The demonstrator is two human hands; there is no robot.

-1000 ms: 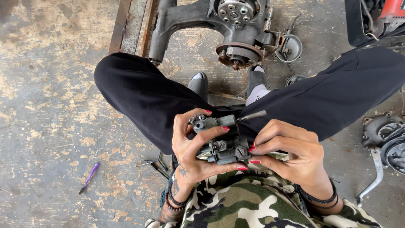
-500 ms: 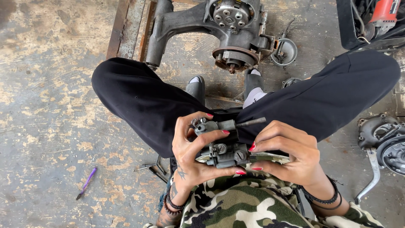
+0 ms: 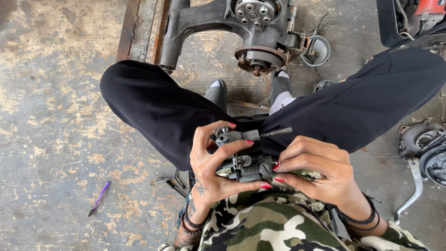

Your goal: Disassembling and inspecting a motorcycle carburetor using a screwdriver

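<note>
**Both hands on part, over lap**

Left hand (image 3: 211,162) and right hand (image 3: 316,169) clamped together on small grey metal carburettor-like assembly (image 3: 244,160), held above black-trousered knees. Purple-handled screwdriver (image 3: 99,198) lies on worn concrete floor (image 3: 55,116), well apart. Grey engine casing (image 3: 232,28) ahead.

Underside of the small grey metal assembly (image 3: 244,160) hidden by my fingers, red machine (image 3: 420,14) upper right cut off, engine cover (image 3: 425,148) cropped at right edge

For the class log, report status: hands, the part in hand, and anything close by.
Left hand and right hand both gripping the grey carburetor over the lap. Fingers wrapped across its top. Hub assembly ahead on floor, purple-handled tool lying apart.
</note>
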